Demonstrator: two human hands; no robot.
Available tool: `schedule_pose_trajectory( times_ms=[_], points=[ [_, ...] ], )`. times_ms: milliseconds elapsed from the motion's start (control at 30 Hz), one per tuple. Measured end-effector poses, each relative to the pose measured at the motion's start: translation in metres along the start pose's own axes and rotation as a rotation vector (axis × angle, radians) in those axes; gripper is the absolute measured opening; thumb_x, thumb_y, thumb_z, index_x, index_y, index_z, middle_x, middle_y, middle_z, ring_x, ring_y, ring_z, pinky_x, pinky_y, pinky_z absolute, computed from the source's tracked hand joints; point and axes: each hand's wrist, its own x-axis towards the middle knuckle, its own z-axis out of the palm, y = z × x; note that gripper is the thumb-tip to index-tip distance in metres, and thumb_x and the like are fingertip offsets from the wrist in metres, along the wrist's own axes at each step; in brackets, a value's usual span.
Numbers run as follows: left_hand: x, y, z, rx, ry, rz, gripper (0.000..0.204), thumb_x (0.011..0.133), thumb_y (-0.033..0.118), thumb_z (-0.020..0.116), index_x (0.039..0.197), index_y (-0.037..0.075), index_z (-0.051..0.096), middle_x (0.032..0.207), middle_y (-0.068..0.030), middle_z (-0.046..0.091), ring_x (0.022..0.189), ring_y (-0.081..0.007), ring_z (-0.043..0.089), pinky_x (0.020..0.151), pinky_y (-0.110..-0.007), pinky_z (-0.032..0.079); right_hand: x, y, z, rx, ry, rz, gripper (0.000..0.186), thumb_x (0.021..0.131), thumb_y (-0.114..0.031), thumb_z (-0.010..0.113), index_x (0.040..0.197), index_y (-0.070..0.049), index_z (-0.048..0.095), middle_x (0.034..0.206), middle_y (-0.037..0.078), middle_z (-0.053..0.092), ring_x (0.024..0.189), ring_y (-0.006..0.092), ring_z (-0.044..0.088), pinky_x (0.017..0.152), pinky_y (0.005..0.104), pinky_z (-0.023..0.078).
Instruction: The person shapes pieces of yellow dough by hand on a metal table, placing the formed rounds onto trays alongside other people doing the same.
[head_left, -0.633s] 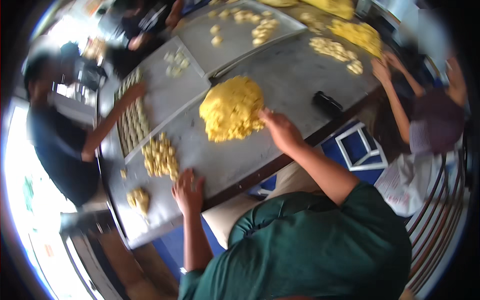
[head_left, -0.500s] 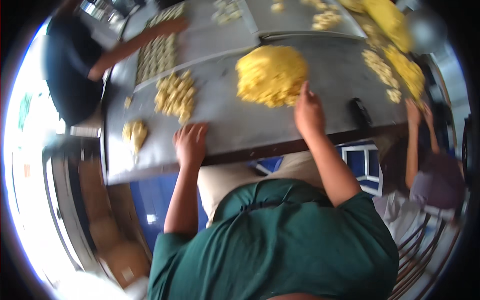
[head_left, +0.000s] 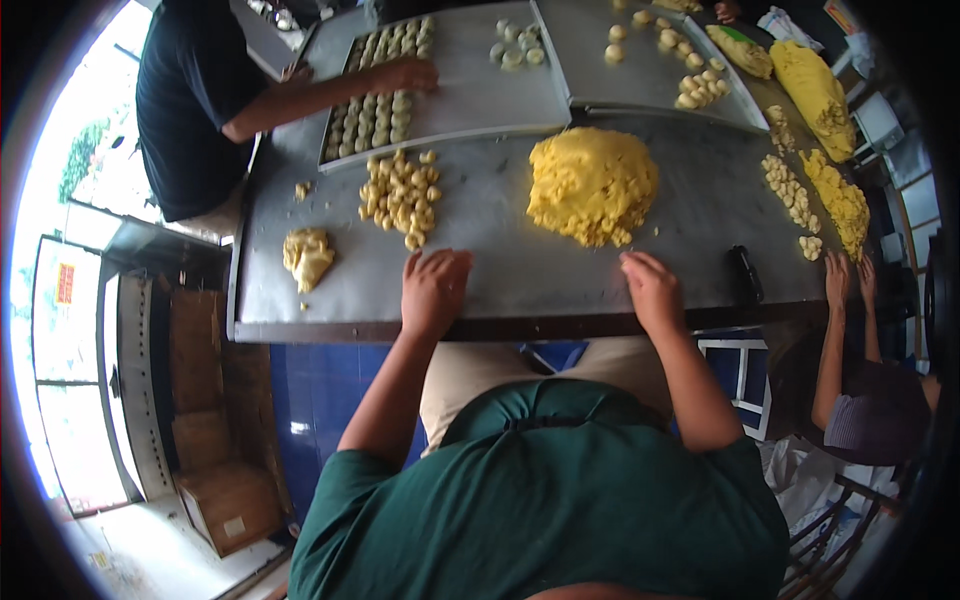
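A big mound of crumbly yellow dough (head_left: 590, 185) sits on the metal table in front of me. My right hand (head_left: 654, 292) is over the table just nearer than the mound, apart from it, fingers loosely bent with nothing visible in them. Near the front edge, my left hand (head_left: 435, 290) rests with its fingers slightly curved and apart, and I see nothing in it. Just beyond it lies a heap of small pale-yellow dough balls (head_left: 400, 195). A smooth lump of pale dough (head_left: 307, 258) lies farther left.
Trays (head_left: 490, 100) at the back hold rows of greenish pieces and pale balls. A co-worker's arm (head_left: 330, 97) reaches over the left tray. A black object (head_left: 744, 274) lies at right. Another person's hands (head_left: 850, 275) are near more yellow dough (head_left: 838, 205).
My right hand has drawn back from the yellow mound toward the table's front edge. The view has shifted and is sharper now. My left hand still rests near the front edge.
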Motion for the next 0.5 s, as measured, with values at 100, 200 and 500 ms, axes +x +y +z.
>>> schedule_pose_trajectory(
  times_ms=[100,200,500],
  points=[
    [0.010,0.011,-0.003,0.110,0.006,0.093,0.027,0.093,0.027,0.072,0.119,0.019,0.072,0.105,-0.0031,0.073,0.108,-0.0271,0.067,0.106,-0.047,0.042,0.017,0.007,0.010,-0.112,0.032,0.009,0.029,0.093,-0.005,0.065,0.122,-0.005,0.070,0.123,0.014,0.069,0.116,0.0338,0.064,0.099,0.0418,0.054],
    [0.009,0.006,-0.004,0.077,-0.065,-0.012,0.033,0.093,0.030,0.072,0.124,0.021,0.071,0.112,-0.0037,0.071,0.110,-0.0264,0.065,0.106,-0.046,0.041,0.009,0.014,0.027,-0.449,0.053,0.036,0.037,0.098,-0.006,0.057,0.134,-0.001,0.060,0.134,0.019,0.063,0.131,0.0369,0.055,0.110,0.0426,0.047],
    [0.016,0.008,-0.009,0.112,-0.026,-0.108,0.020,0.093,0.030,0.072,0.108,0.018,0.076,0.101,-0.0023,0.072,0.101,-0.0262,0.067,0.101,-0.042,0.044,0.012,0.005,-0.040,-0.118,-0.035,-0.207,0.031,0.090,-0.007,0.068,0.121,-0.009,0.072,0.121,0.006,0.070,0.109,0.0299,0.065,0.096,0.0405,0.053]
  ],
)
